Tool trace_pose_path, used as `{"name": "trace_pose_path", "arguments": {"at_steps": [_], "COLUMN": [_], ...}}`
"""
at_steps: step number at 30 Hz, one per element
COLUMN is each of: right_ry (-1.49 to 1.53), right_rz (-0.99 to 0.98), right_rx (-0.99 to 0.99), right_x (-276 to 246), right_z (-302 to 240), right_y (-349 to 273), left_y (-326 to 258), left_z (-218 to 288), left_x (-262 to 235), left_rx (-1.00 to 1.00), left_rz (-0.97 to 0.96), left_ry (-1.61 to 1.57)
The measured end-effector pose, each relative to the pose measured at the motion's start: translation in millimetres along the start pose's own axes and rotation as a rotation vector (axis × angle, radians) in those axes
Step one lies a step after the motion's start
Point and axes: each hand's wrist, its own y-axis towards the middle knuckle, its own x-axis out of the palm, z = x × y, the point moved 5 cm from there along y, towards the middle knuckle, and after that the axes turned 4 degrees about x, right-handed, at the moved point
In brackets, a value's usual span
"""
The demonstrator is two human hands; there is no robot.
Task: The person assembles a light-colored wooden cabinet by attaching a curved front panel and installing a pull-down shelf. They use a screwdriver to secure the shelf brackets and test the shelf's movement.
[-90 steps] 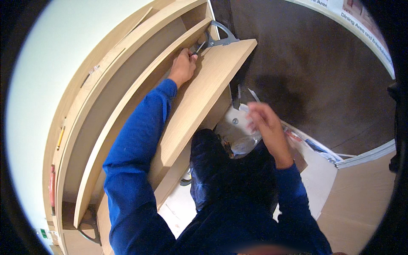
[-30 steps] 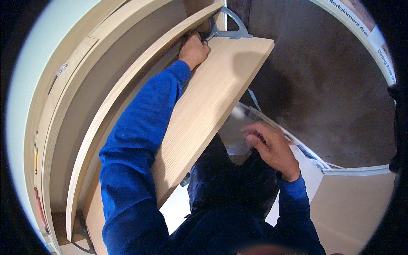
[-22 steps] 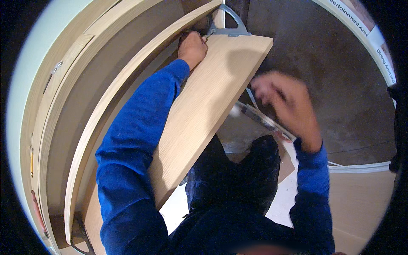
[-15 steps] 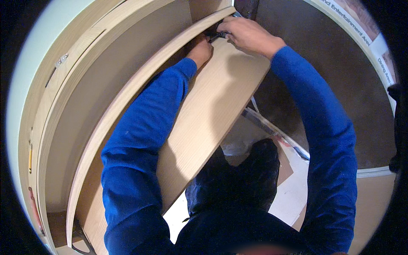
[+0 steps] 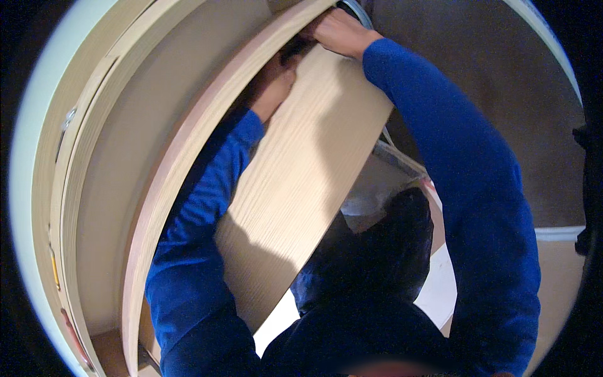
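Light wooden board (image 5: 301, 188), pale grain running its length, slants from the lower left up to the top centre, pressed against the inner side of a tall wooden cabinet frame (image 5: 182, 157) on its left. Both arms in blue sleeves reach to the board's far end. The left hand (image 5: 273, 88) sits in the shadowed corner where the board's far edge meets the frame; its fingers are curled against that edge, though I cannot tell whether they grip anything. The right hand (image 5: 339, 31) lies just beyond it, at the far corner of the board, fingers bent down and closed over something dark that the hand hides. A grey metal bar (image 5: 355, 9) curves out from behind that hand, only a short piece showing. Below the board's right edge sit a clear plastic sheet (image 5: 377, 182) and a brown floor (image 5: 502, 107). The person's dark trousers (image 5: 370, 264) fill the lower middle.
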Motion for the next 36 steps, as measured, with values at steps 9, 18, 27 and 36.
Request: {"name": "trace_pose_path", "arguments": {"at_steps": [9,18,27,36], "right_ry": [-0.198,-0.131,-0.248,-0.103], "right_rz": [-0.253,0.08,-0.172,-0.186], "right_rx": [0.13,0.02,0.155,0.311], "right_x": [12,26,34,52], "right_z": [-17,-25,-28,-54], "right_y": [17,-4,-1,-4], "left_y": [0,-9,-1,-8], "left_z": [6,-2,10,-4], "left_x": [-13,-21,-28,-9], "left_rx": [0.077,0.075,0.113,0.113], "left_rz": [-0.315,-0.065,-0.219,-0.441], "left_ry": [0.924,0.315,0.314,0.442]}}
